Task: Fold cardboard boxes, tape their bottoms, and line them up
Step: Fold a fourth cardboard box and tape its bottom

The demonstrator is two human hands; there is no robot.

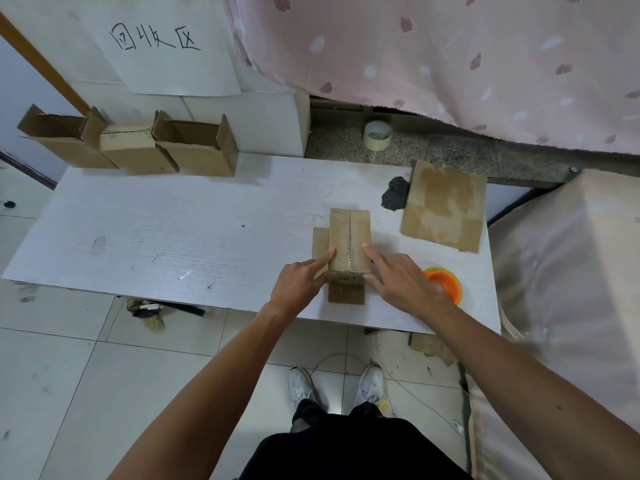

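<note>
A small cardboard box [349,237] stands upside down on the white table [173,230], its bottom flaps folded shut with a seam down the middle. My left hand [301,280] presses the box's left edge with a straight index finger. My right hand [401,282] presses the right edge the same way, thumb against the near side. Flaps stick out at the left and near side. Three folded boxes [135,147] stand in a row at the table's far left. A flat unfolded box [445,206] lies at the far right.
An orange tape dispenser [446,280] sits just right of my right hand, partly hidden by it. A roll of clear tape [377,135] rests on the stone ledge behind the table. A dark chipped patch [394,197] marks the tabletop. A covered bed flanks the right side.
</note>
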